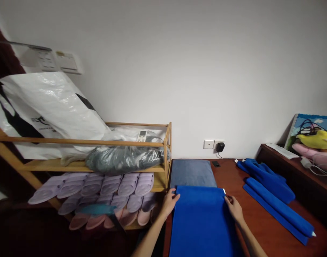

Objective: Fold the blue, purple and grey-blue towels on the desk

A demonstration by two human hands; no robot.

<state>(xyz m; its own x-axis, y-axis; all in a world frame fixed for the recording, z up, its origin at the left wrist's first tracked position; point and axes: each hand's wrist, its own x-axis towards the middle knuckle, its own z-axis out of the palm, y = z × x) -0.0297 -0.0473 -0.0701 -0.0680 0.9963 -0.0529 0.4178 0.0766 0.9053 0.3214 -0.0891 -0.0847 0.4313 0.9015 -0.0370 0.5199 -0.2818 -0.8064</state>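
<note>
A bright blue cloth (202, 221) lies stretched out lengthwise, its far end over the near part of a grey-blue cushion (192, 172). My left hand (171, 200) pinches the cloth's far left corner between thumb and fingers. At the far right corner, beside a small white tag, my right hand (234, 207) has its fingers closed on the cloth edge. To the right on the brown wooden table (227, 178) are a rolled or folded blue cloth (280, 210) and a crumpled blue cloth (267, 178) behind it.
A wooden rack (169, 153) at left holds several slippers (120, 184), a large white bag (51, 110), a dark plastic-wrapped bundle (126, 159) and a remote (142, 135). A black charger (220, 147) is plugged into the wall. Plush toys (317, 141) sit on a right-hand ledge.
</note>
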